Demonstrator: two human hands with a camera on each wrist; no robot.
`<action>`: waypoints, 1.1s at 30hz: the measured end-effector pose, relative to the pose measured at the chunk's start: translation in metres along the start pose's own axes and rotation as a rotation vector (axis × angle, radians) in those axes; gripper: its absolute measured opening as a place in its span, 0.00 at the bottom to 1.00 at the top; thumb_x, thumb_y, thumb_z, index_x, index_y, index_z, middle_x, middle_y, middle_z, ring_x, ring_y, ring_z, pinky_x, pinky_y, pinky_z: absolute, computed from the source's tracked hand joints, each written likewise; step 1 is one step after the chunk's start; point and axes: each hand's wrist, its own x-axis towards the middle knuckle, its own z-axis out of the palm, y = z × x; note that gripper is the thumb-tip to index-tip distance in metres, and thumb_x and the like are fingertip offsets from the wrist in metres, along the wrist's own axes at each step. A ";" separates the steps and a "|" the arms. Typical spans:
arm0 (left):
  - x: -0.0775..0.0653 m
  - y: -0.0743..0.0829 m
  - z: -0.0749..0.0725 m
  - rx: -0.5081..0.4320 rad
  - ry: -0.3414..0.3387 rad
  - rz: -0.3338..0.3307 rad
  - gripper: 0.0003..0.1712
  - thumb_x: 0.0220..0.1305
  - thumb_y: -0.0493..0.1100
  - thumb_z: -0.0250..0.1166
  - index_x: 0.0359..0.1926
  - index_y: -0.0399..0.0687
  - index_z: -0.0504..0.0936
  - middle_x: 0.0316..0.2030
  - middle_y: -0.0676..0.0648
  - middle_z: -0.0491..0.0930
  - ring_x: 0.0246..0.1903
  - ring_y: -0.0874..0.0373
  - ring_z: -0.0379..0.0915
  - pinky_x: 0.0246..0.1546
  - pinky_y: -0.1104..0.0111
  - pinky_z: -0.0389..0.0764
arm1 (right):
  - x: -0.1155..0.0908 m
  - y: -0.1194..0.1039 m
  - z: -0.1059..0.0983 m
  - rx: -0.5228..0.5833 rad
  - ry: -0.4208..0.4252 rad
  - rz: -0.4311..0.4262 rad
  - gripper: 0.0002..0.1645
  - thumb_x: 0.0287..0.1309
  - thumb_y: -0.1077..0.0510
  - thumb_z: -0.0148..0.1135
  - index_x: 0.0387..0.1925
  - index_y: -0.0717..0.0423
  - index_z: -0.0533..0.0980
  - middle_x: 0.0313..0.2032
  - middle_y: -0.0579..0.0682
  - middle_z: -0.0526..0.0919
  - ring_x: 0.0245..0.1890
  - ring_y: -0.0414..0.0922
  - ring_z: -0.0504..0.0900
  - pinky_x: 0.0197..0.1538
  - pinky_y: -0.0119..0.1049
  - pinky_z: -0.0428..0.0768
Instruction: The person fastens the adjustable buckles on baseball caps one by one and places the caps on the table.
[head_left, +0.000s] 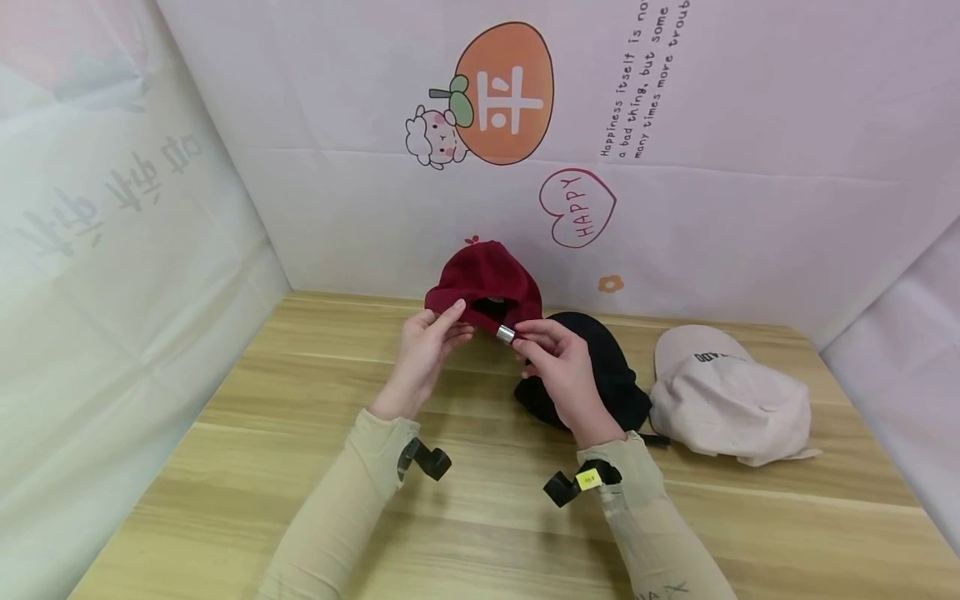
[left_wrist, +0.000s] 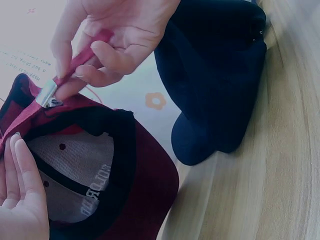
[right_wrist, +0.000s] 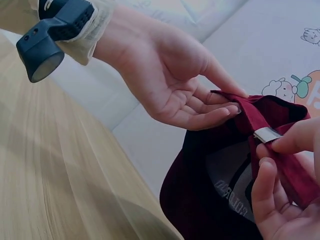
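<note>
Both hands hold a dark red baseball cap (head_left: 487, 279) up off the table, its back opening toward me. My left hand (head_left: 426, 354) pinches the cap's back edge between thumb and fingers, beside the root of the strap (right_wrist: 255, 117). With thumb and fingers, my right hand (head_left: 558, 358) grips the strap by its silver metal buckle (left_wrist: 47, 93), and the strap's tail runs back into the palm. The left wrist view looks inside the cap, where grey lining (left_wrist: 75, 155) and pale lettering show.
Just right of the red cap, partly behind my right hand, lies a black cap (head_left: 600, 367). A cream cap (head_left: 727, 400) with dark lettering rests beside it. The wooden table (head_left: 465, 517) meets a printed cloth wall (head_left: 360, 225) at the back.
</note>
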 end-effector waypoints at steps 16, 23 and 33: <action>-0.003 -0.003 0.002 0.008 -0.048 -0.007 0.15 0.58 0.45 0.68 0.37 0.35 0.79 0.34 0.41 0.81 0.30 0.55 0.79 0.44 0.59 0.78 | -0.001 -0.006 0.006 -0.076 0.067 -0.013 0.12 0.58 0.57 0.65 0.38 0.62 0.81 0.35 0.56 0.82 0.34 0.50 0.78 0.35 0.39 0.81; -0.002 -0.004 0.001 -0.001 -0.056 0.000 0.15 0.54 0.43 0.71 0.36 0.36 0.79 0.34 0.40 0.81 0.31 0.52 0.79 0.42 0.60 0.79 | 0.001 0.001 0.005 -0.034 0.091 -0.099 0.12 0.57 0.56 0.66 0.34 0.64 0.78 0.38 0.56 0.79 0.35 0.53 0.77 0.38 0.47 0.80; -0.002 -0.004 0.002 0.029 -0.050 0.002 0.16 0.54 0.43 0.71 0.36 0.36 0.79 0.34 0.41 0.81 0.32 0.51 0.78 0.41 0.62 0.79 | 0.004 -0.001 0.005 -0.013 0.074 -0.156 0.07 0.58 0.68 0.59 0.29 0.71 0.73 0.40 0.62 0.80 0.34 0.50 0.78 0.35 0.37 0.81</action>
